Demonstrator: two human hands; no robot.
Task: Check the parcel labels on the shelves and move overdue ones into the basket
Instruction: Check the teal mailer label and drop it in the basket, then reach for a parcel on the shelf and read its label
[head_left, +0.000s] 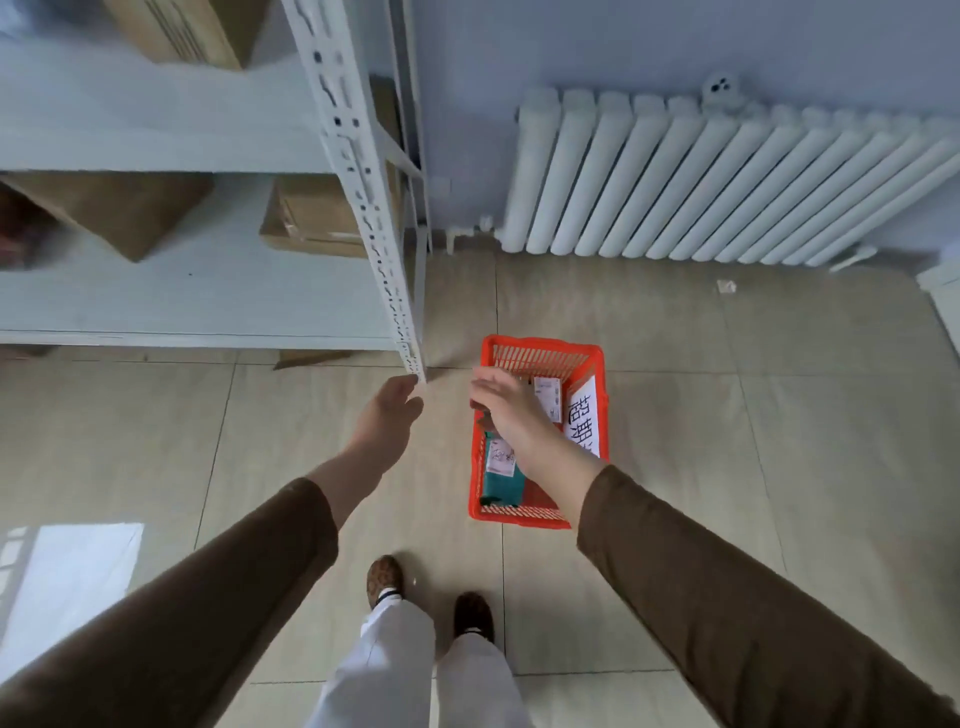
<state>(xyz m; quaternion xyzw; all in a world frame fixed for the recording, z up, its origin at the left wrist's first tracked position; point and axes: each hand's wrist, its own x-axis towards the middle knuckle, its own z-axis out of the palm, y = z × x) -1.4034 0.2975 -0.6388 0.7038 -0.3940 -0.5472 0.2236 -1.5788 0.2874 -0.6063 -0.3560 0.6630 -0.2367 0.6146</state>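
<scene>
A red plastic basket (545, 351) stands on the tiled floor just right of the white metal shelf unit (208, 306). Inside lie a green parcel (501, 480) with a white label, a small white-labelled parcel (549, 397), and a white sign (586, 423) with black characters leaning on the right wall. My right hand (506, 410) hovers over the basket's left side, fingers spread, holding nothing. My left hand (389, 410) hangs near the foot of the shelf's front post, fingers loosely curled and empty. Brown cardboard boxes (322, 218) sit on the shelves.
A white radiator (727, 176) runs along the back wall behind the basket. The shelf's perforated upright (363, 197) slants down between my left hand and the boxes. My feet (431, 597) stand on the beige tiles in front of the basket. A scrap of paper (725, 286) lies near the radiator.
</scene>
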